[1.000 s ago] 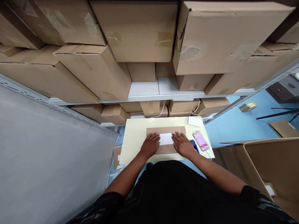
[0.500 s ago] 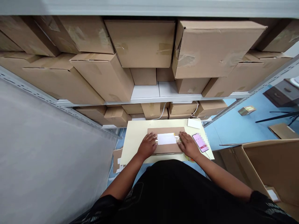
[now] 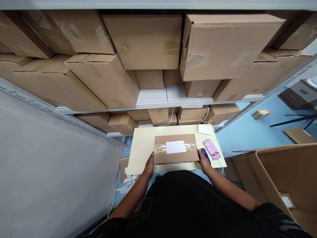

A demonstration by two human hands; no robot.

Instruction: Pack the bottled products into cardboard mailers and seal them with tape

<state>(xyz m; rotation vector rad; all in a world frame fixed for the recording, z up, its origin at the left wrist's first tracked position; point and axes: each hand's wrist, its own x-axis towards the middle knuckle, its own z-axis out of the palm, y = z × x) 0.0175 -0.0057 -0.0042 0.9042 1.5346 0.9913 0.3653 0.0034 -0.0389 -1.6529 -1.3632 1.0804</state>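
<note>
A brown cardboard box (image 3: pixel 162 160) lies on the small pale table (image 3: pixel 141 138), with clear tape across its top and a white label (image 3: pixel 175 147) in the middle. My left hand (image 3: pixel 149 166) is closed on the box's left end, its fingers partly hidden by the side. At the right end, my right hand (image 3: pixel 203 162) grips the box's edge. Close beside that hand is a blue tool (image 3: pixel 206 155), perhaps a tape dispenser, partly covered by the hand. A pink-screened phone (image 3: pixel 211 148), blurred in part, lies to the right.
A white flat case (image 3: pixel 205 129) with a cable sits at the table's back right. Shelves ahead hold several cartons (image 3: pixel 232 49). A large open carton (image 3: pixel 284 172) stands at the right. White scraps (image 3: pixel 130 181) lie on the floor at left, beside a grey wall (image 3: pixel 49 165).
Both hands have moved from flat on the box's top to its two ends and taken hold there. The blue tool beside my right hand now shows.
</note>
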